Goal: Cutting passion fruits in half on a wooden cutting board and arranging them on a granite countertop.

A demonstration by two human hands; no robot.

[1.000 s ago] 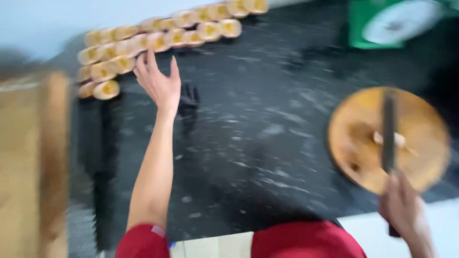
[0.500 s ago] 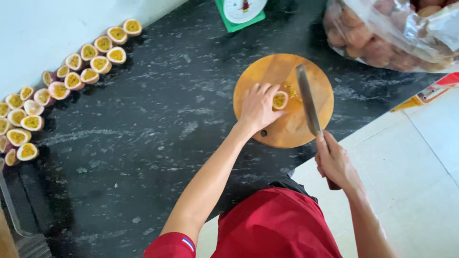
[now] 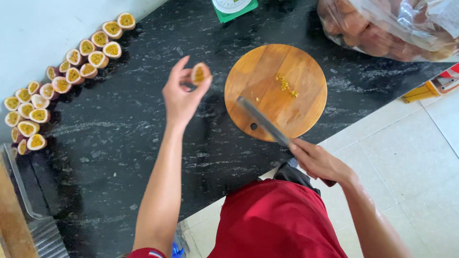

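Note:
My left hand (image 3: 181, 95) is raised over the black counter, pinching a passion fruit half (image 3: 200, 74) cut side up between thumb and fingers. My right hand (image 3: 319, 162) grips a knife (image 3: 263, 122) by its handle at the counter's front edge; the blade lies across the lower left part of the round wooden cutting board (image 3: 276, 91). A few yellow seeds (image 3: 285, 85) are left on the board. Rows of several cut passion fruit halves (image 3: 62, 81) line the far left of the counter by the white wall.
A green kitchen scale (image 3: 234, 7) stands at the back of the black stone counter (image 3: 124, 157). A clear plastic bag of whole fruit (image 3: 392, 26) sits at the back right. White floor tiles (image 3: 411, 157) lie to the right, and a wooden edge (image 3: 12, 224) at the lower left.
My left hand lifted a fruit half off the board and carried it left. The knife swung from upright on the board's right side to slanting across its lower left.

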